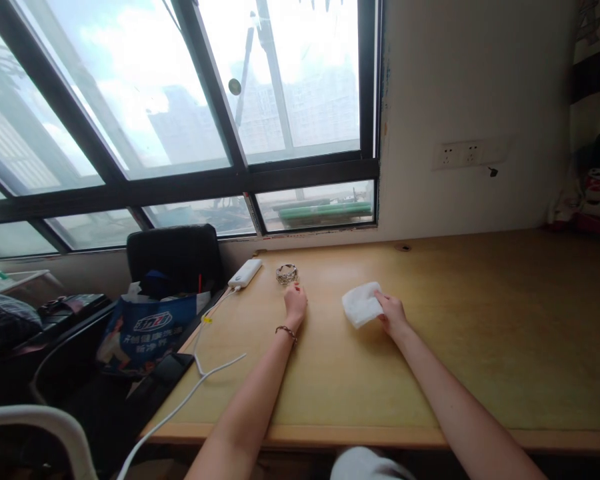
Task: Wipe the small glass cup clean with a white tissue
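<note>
My left hand [295,303], with a dark bracelet on its wrist, rests over the table with its fingers curled closed at the near edge of a silver openwork metal ring [287,273]. The fingers seem to pinch that edge, though the hand itself hides the contact. To the right, a folded white tissue [362,304] is gripped at its right side by my right hand [391,313]. The tissue hangs just over the wooden table [340,380], apart from the ring.
A white power bank [245,273] lies at the table's left edge, its white cable [200,380] trailing toward the front. Left of the table stand a black chair [175,257] and a blue shopping bag [150,333]. Window and wall sockets [460,155] are behind.
</note>
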A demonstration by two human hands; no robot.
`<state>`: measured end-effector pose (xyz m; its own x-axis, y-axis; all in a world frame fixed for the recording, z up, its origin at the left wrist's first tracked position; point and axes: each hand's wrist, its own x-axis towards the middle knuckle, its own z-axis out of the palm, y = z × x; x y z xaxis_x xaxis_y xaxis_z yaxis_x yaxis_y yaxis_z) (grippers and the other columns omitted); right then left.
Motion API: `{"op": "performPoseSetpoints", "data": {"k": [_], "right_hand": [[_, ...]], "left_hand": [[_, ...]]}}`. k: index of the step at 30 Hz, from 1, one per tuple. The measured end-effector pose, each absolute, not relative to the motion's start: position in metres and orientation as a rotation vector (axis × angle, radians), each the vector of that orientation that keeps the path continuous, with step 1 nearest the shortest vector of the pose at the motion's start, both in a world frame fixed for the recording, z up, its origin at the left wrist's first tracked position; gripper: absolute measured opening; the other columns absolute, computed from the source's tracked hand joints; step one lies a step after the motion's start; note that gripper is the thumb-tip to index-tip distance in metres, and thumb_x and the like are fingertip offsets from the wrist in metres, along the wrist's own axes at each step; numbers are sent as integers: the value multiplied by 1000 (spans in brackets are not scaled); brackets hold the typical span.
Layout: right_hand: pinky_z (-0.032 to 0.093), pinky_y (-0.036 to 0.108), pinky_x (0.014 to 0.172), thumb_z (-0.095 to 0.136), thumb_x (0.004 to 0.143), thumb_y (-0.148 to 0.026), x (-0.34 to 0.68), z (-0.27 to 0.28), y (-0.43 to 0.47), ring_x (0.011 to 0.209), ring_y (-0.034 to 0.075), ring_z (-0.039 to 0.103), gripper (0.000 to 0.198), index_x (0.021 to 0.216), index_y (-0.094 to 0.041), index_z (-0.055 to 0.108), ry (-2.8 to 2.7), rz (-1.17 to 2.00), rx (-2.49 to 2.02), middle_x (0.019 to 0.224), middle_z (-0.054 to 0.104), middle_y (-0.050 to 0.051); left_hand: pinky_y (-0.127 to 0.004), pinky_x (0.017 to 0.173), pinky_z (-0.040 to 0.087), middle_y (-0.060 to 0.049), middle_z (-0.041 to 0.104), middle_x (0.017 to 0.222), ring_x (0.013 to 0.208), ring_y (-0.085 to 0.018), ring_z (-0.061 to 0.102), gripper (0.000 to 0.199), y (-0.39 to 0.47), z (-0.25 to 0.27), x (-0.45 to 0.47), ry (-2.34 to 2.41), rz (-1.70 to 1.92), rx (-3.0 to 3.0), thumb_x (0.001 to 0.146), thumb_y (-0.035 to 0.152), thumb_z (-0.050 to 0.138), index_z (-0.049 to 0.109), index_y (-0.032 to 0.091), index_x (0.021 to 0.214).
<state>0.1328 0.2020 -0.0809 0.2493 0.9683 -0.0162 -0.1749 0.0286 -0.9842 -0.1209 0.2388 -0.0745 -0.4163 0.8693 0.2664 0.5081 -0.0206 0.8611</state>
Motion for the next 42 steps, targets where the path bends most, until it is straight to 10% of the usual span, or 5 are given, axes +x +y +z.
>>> {"op": "performPoseSetpoints", "data": {"k": [5, 22, 36, 42], "right_hand": [[19, 20, 34, 61, 57, -45, 134, -78, 200, 36, 7, 34, 33, 57, -13, 55, -944, 1191, -1116, 43, 47, -2], [28, 22, 46, 46, 71, -49, 141, -65, 196, 49, 11, 40, 39, 56, -14, 53, -1110, 459, -1389, 49, 50, 0], [45, 30, 79, 64, 55, -21, 132, -42, 184, 89, 20, 58, 42, 96, -17, 58, -870, 1407, -568, 110, 56, 7], [50, 27, 53, 68, 57, -33, 127, -59, 188, 61, 17, 62, 45, 96, -16, 54, -952, 1349, -834, 93, 63, 7]], "left_hand": [[-27, 59, 41, -13, 60, 78, 62, -19, 57, 48, 267, -70, -140, 2127, 1499, 1497, 73, 24, 53, 42, 11, 118], [-22, 52, 36, 1, 54, 51, 44, -13, 50, 24, 254, -65, -110, 1842, 1467, 1883, 76, 33, 47, 54, 17, 93], [-19, 54, 37, -4, 55, 72, 56, -11, 50, 21, 206, -61, -24, 1428, 1131, 2330, 83, 27, 39, 54, 20, 96], [-20, 57, 38, -6, 55, 77, 61, -12, 51, 21, 200, -68, -20, 1327, 1096, 2467, 82, 26, 41, 55, 19, 95]]}}
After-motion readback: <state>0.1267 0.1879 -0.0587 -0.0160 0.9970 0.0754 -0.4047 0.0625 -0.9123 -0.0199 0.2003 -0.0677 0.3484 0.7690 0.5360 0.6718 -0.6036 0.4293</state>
